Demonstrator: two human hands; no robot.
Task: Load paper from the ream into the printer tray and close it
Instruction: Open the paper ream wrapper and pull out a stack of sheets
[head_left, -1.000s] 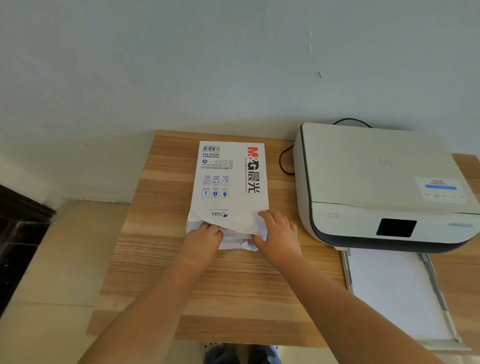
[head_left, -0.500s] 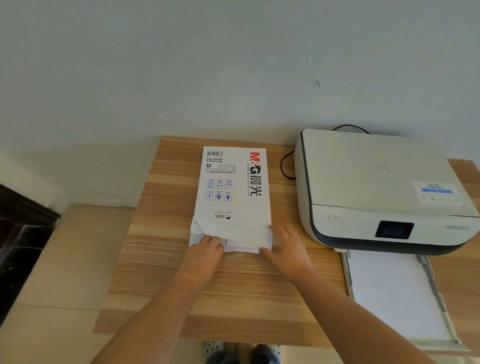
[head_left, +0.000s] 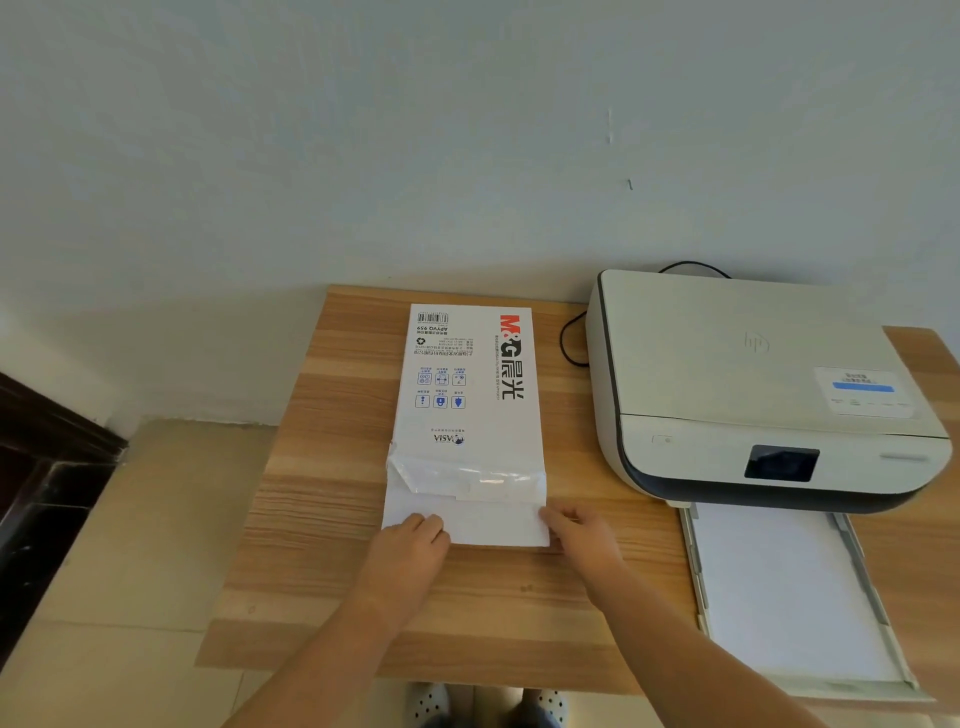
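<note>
A white paper ream (head_left: 467, 384) with red and black print lies lengthwise on the wooden table (head_left: 322, 519). Its near wrapper end is open and folded back, and white sheets (head_left: 483, 522) stick out toward me. My left hand (head_left: 410, 545) pinches the near left corner of those sheets. My right hand (head_left: 576, 535) grips their near right corner. To the right stands a white printer (head_left: 743, 379). Its paper tray (head_left: 784, 592) is pulled out toward me and shows a white surface inside.
A black cable (head_left: 569, 338) loops behind the printer's left side, near the wall. The table's left edge drops to a beige tiled floor (head_left: 130, 545). Dark furniture (head_left: 41, 467) stands at far left. My shoes (head_left: 431, 701) show below the table's front edge.
The wrapper's open end has been pushed back from the near end. More white sheets now stick out toward me, with both hands at their corners.
</note>
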